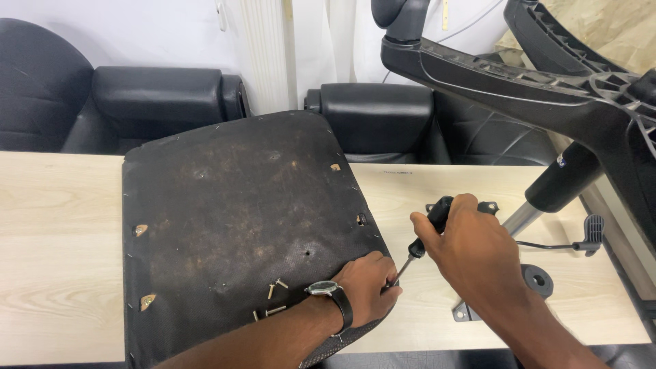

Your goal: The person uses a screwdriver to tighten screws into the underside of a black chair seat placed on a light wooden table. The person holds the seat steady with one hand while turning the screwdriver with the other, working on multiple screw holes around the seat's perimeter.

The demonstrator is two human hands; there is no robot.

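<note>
An upturned black chair seat (239, 219) lies on a pale wooden table (55, 239), underside up, with brass inserts near its edges. My left hand (369, 283), wearing a wristwatch, presses down on the seat's near right corner. My right hand (471, 239) grips the black handle of a screwdriver (427, 229), whose tip points down to the seat's edge right by my left fingers. Several loose screws (273, 297) rest on the seat just left of my left wrist.
A black chair base with gas cylinder (547, 89) lies tilted over the table's right side. A metal seat mechanism with lever (536, 277) sits under my right arm. Black sofas (157, 96) stand behind the table against the wall.
</note>
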